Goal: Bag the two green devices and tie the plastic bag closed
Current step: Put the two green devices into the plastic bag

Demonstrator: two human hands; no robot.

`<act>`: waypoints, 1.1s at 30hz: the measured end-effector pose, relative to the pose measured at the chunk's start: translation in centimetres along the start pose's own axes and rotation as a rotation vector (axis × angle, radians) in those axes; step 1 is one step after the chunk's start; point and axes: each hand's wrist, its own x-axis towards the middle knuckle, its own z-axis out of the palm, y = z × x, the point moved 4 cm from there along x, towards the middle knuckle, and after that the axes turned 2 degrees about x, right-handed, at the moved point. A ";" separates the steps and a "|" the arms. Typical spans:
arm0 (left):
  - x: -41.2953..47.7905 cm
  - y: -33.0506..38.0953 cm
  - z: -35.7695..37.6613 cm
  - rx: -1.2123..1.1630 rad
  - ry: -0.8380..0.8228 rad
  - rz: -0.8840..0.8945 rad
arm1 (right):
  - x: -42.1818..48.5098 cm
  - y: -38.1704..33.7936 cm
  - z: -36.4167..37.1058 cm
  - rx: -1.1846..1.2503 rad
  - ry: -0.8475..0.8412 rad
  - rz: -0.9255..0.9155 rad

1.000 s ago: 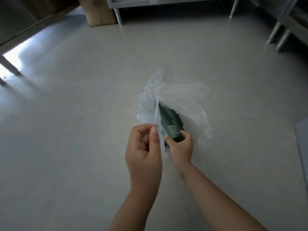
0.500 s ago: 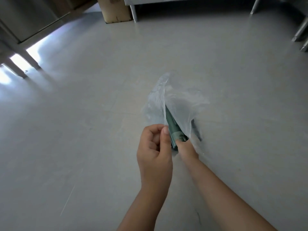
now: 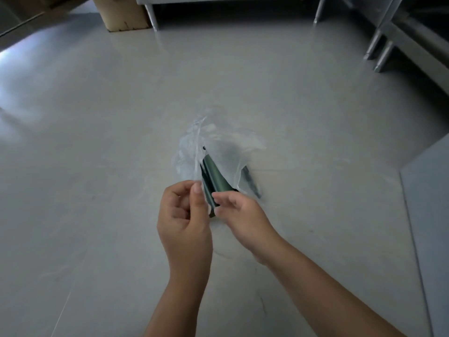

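Observation:
A clear plastic bag (image 3: 228,144) hangs in front of me above the grey floor. My left hand (image 3: 184,215) pinches the bag's left edge between thumb and forefinger. A dark green device (image 3: 215,177) sticks partway into the bag's mouth, its near end gripped by my right hand (image 3: 239,215). A darker shape (image 3: 250,181) shows through the plastic on the right; I cannot tell whether it is the second device or a shadow.
Pale tiled floor (image 3: 97,166) spreads all around. A cardboard box (image 3: 124,13) stands at the back, beside metal table legs (image 3: 151,15). More steel legs (image 3: 379,52) rise at the right. A grey surface (image 3: 427,190) edges in at right.
The green device has turned edge-on and slid deeper into the bag. My right hand shifted from under its end to its right side. The view swung slightly.

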 end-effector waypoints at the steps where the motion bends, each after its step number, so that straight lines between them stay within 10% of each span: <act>1: 0.0 -0.1 0.0 -0.002 0.002 -0.009 | -0.7 -0.8 -0.3 0.006 -0.015 -0.046; 9: -0.3 -0.1 0.5 -0.027 -0.045 -0.014 | -2.9 -4.4 -4.9 -0.167 0.332 -0.422; 33: 1.2 -0.1 -2.9 0.048 -0.004 -0.003 | 1.8 -1.2 -1.1 -0.486 0.413 -0.244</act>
